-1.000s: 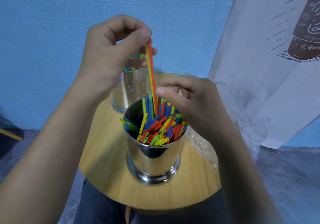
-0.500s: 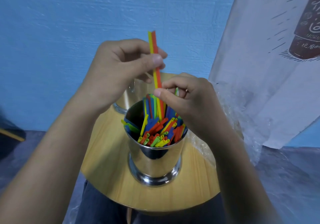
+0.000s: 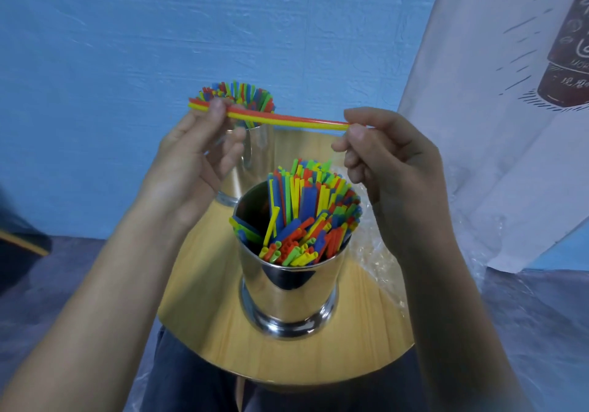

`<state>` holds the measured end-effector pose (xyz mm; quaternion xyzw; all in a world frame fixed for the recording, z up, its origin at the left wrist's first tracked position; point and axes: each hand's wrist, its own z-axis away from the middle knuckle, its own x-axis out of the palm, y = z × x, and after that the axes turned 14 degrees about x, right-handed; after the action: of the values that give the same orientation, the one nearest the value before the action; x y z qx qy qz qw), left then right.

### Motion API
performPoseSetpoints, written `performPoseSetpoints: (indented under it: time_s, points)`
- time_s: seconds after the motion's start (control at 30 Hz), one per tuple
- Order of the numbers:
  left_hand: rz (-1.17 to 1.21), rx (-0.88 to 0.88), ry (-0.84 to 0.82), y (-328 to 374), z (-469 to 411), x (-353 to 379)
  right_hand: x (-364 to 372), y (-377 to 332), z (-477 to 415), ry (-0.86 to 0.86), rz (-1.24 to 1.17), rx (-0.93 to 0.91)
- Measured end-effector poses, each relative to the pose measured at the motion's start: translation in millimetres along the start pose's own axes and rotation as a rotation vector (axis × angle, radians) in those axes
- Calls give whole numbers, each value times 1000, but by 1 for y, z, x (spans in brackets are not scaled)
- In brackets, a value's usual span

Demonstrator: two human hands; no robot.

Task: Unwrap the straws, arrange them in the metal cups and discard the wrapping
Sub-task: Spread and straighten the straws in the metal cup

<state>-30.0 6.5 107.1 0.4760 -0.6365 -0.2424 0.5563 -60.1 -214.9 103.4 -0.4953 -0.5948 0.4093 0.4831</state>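
Plainly, two straws (image 3: 287, 121), one red and one yellow, were held level above the cups; one end was pinched by the left hand (image 3: 194, 156), the other by the right hand (image 3: 392, 163); the near cup (image 3: 287, 290), full of coloured straws, was set on the round table (image 3: 204, 316); the far cup (image 3: 255, 150) was partly hidden by the left hand; clear wrapping (image 3: 379, 252) was seen at the table's right edge.

Round table (image 3: 197, 332): near cup (image 3: 287, 293) front-centre, far cup (image 3: 258, 150) behind it, slightly left. Straws (image 3: 306, 217) stand in both. Held straws (image 3: 287, 121) lie level above near cup, before far cup; left hand (image 3: 191, 163) pinches left end, right hand (image 3: 392, 163) right end. Wrapping (image 3: 379, 252) on table right of near cup. Hanging sheet (image 3: 494, 124) further right, wall (image 3: 127, 45) behind.
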Motion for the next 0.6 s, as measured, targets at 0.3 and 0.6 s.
performPoseSetpoints:
  time_s: [0.3,0.6]
  points:
    - [-119,-94,-204,-7,12,12,-1,2,-5,96,-187,-10]
    - [-486,6,-496,-15,4,-12,-8,-10,1,328,-83,-57]
